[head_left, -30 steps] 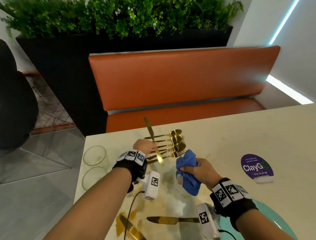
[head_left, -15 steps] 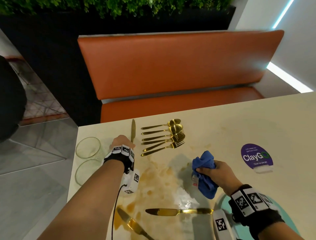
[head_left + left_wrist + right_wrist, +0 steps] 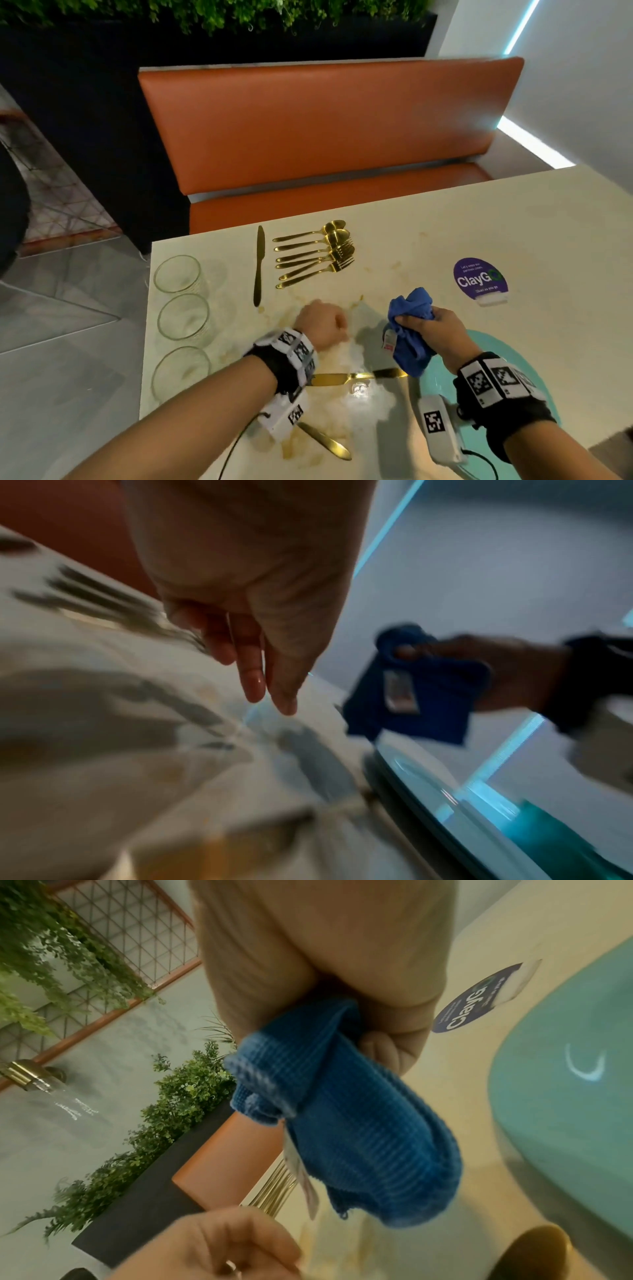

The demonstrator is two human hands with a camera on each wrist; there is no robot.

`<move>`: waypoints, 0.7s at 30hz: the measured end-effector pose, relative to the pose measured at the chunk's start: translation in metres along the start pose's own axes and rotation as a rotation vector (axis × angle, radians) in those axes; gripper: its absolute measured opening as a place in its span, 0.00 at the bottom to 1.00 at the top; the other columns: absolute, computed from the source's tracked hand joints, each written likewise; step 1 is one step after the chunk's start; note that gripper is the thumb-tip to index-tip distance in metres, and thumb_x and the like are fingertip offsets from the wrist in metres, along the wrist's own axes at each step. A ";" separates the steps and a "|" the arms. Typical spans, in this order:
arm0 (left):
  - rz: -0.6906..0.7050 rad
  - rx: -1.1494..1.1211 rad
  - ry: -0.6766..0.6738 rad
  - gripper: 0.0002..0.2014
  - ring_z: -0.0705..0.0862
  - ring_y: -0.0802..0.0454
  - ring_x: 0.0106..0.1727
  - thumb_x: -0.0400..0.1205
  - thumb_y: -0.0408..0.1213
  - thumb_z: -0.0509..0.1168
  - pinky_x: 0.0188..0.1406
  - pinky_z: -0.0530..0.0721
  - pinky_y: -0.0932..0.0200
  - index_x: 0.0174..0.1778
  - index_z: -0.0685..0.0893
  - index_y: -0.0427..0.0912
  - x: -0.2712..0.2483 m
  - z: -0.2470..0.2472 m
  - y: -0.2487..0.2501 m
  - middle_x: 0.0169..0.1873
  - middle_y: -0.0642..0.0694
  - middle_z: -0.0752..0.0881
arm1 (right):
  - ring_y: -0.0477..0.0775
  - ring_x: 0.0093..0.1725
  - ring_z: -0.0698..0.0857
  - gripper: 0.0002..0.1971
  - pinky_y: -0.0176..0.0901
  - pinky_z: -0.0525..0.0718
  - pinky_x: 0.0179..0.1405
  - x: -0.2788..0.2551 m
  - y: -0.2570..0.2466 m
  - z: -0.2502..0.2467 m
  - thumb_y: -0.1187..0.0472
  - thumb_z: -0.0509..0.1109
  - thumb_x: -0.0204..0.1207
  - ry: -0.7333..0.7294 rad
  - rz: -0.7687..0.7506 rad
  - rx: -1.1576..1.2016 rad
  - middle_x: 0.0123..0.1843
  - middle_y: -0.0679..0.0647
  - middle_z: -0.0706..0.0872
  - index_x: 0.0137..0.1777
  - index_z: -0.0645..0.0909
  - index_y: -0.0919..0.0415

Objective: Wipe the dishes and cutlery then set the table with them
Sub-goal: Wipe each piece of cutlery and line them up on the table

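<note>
My left hand point(image 3: 322, 323) hovers empty over the stained table point(image 3: 428, 222), fingers point(image 3: 253, 680) relaxed and pointing down, just beyond a gold knife point(image 3: 356, 378) that lies crosswise. My right hand point(image 3: 424, 322) grips a bunched blue cloth point(image 3: 409, 342) point(image 3: 359, 1123) above the rim of a teal plate point(image 3: 489, 342). Another gold knife point(image 3: 259, 265) lies lengthwise at the far edge, left of a row of gold spoons and forks point(image 3: 315, 253). A third knife point(image 3: 323, 442) lies near me, partly under my left wrist.
Three empty glasses point(image 3: 183, 317) stand in a line along the table's left edge. A purple ClayGo sticker point(image 3: 479, 279) is on the tabletop to the right. Brown stains spread across the middle. An orange bench point(image 3: 325, 137) runs behind the table.
My left hand laid the knife it held down left of the spoons, let go, and drew back toward the near knife. My right hand moved right with the cloth.
</note>
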State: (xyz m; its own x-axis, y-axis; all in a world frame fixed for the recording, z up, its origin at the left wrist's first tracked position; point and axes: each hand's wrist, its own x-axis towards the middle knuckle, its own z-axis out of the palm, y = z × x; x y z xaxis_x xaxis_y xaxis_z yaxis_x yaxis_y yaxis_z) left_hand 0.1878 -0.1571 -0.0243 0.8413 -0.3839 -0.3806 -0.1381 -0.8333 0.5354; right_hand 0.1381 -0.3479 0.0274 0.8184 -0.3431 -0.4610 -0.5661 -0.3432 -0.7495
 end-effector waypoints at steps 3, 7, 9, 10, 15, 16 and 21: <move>0.133 0.188 -0.155 0.13 0.83 0.44 0.49 0.74 0.38 0.71 0.43 0.77 0.59 0.54 0.86 0.43 -0.018 0.037 0.020 0.49 0.42 0.85 | 0.60 0.39 0.81 0.12 0.49 0.80 0.42 -0.012 0.004 -0.004 0.65 0.75 0.71 0.021 0.009 0.029 0.33 0.59 0.83 0.28 0.77 0.60; 0.218 0.420 -0.166 0.10 0.86 0.38 0.50 0.78 0.30 0.64 0.44 0.79 0.54 0.53 0.86 0.36 -0.023 0.048 0.029 0.48 0.36 0.87 | 0.61 0.42 0.82 0.12 0.50 0.80 0.42 -0.021 0.012 -0.007 0.66 0.74 0.71 0.045 0.022 0.067 0.35 0.61 0.84 0.29 0.77 0.61; 0.181 0.424 -0.197 0.11 0.85 0.37 0.52 0.78 0.29 0.63 0.48 0.81 0.52 0.54 0.85 0.34 -0.021 0.050 0.030 0.51 0.35 0.86 | 0.61 0.42 0.82 0.12 0.51 0.81 0.43 -0.026 0.015 -0.007 0.65 0.75 0.71 0.048 0.021 0.056 0.35 0.61 0.84 0.29 0.77 0.61; 0.150 0.414 -0.222 0.11 0.85 0.37 0.53 0.78 0.30 0.64 0.49 0.81 0.51 0.55 0.85 0.33 -0.020 0.049 0.031 0.52 0.35 0.86 | 0.61 0.42 0.82 0.12 0.52 0.82 0.45 -0.029 0.016 -0.006 0.65 0.75 0.71 0.048 0.020 0.045 0.36 0.63 0.84 0.29 0.77 0.61; 0.030 0.373 -0.310 0.15 0.85 0.40 0.48 0.75 0.34 0.71 0.48 0.84 0.51 0.55 0.85 0.31 -0.020 0.048 0.035 0.52 0.34 0.86 | 0.63 0.44 0.84 0.12 0.56 0.82 0.50 -0.036 0.027 -0.005 0.62 0.75 0.71 0.058 0.029 0.008 0.41 0.68 0.85 0.30 0.77 0.62; 0.029 0.382 -0.305 0.15 0.86 0.39 0.50 0.74 0.34 0.71 0.48 0.85 0.50 0.55 0.85 0.31 -0.021 0.049 0.036 0.53 0.34 0.87 | 0.63 0.43 0.84 0.11 0.55 0.82 0.48 -0.037 0.030 -0.005 0.62 0.75 0.71 0.060 0.036 0.028 0.41 0.67 0.85 0.31 0.78 0.63; 0.037 0.390 -0.292 0.14 0.86 0.36 0.57 0.78 0.34 0.68 0.52 0.85 0.48 0.54 0.86 0.27 -0.027 0.046 0.035 0.53 0.31 0.87 | 0.62 0.44 0.84 0.13 0.54 0.82 0.48 -0.042 0.037 -0.004 0.58 0.74 0.72 0.062 0.047 0.052 0.43 0.68 0.86 0.41 0.81 0.70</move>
State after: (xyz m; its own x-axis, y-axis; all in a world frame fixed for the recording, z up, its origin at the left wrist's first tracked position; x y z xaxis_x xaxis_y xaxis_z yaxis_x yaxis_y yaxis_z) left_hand 0.1369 -0.1939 -0.0300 0.6583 -0.4653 -0.5918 -0.3975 -0.8824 0.2516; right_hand 0.0825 -0.3495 0.0202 0.7823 -0.4122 -0.4670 -0.5966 -0.2804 -0.7519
